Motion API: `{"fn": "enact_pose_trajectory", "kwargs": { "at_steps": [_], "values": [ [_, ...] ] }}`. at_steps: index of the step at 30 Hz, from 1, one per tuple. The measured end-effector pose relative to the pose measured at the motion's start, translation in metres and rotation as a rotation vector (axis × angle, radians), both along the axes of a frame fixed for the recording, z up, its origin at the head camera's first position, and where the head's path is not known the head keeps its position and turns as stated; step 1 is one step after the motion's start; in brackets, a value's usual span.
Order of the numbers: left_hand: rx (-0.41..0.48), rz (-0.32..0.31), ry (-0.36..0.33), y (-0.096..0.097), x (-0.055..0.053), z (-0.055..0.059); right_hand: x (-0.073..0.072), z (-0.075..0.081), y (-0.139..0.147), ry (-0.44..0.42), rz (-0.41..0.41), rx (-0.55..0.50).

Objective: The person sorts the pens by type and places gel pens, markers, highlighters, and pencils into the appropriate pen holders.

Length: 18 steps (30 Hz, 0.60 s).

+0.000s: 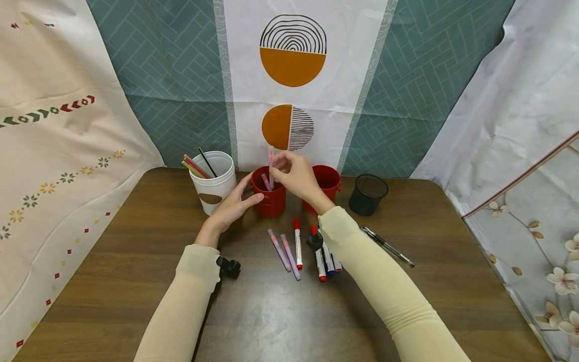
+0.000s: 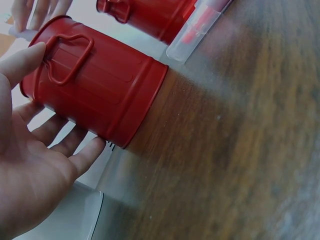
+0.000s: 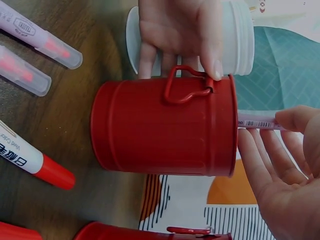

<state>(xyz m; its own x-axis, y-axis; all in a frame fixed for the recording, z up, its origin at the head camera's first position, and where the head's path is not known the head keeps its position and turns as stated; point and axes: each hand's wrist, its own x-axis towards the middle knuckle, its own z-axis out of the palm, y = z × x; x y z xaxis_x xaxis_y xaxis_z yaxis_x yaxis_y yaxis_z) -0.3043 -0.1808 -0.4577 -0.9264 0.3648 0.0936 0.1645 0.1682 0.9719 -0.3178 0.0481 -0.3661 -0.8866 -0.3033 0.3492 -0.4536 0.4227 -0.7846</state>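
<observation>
My left hand (image 1: 229,207) steadies a small red metal bucket (image 1: 271,203), thumb at the rim by the wire handle and fingers round its side, as the left wrist view shows. Between thumb and fingers, my right hand (image 1: 298,176) pinches a light purple highlighter (image 3: 256,120) with a pink tip, upright with its lower end inside the bucket's mouth. Another highlighter (image 1: 266,182) leans inside that bucket. Two more purple highlighters (image 1: 279,250) lie on the table in front, beside a red-capped white marker (image 1: 298,244).
A white cup (image 1: 212,188) with pencils stands left of the bucket. To the right are a second red bucket (image 1: 327,181) and a black mesh cup (image 1: 367,196). Several markers (image 1: 320,264) lie partly under the right forearm, and clear pens (image 1: 389,246) lie further right.
</observation>
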Motion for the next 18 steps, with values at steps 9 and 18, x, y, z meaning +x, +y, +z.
{"fn": "enact_pose_trajectory", "kwargs": {
  "at_steps": [9,18],
  "values": [
    [0.008,-0.003,-0.005,0.0005,-0.0005,0.0007,-0.0012,-0.0061,0.0007,-0.004,-0.010,0.010],
    [-0.003,0.004,-0.016,0.0004,-0.0001,0.0004,0.0009,-0.0071,-0.0002,-0.011,-0.026,0.024]
  ]
}}
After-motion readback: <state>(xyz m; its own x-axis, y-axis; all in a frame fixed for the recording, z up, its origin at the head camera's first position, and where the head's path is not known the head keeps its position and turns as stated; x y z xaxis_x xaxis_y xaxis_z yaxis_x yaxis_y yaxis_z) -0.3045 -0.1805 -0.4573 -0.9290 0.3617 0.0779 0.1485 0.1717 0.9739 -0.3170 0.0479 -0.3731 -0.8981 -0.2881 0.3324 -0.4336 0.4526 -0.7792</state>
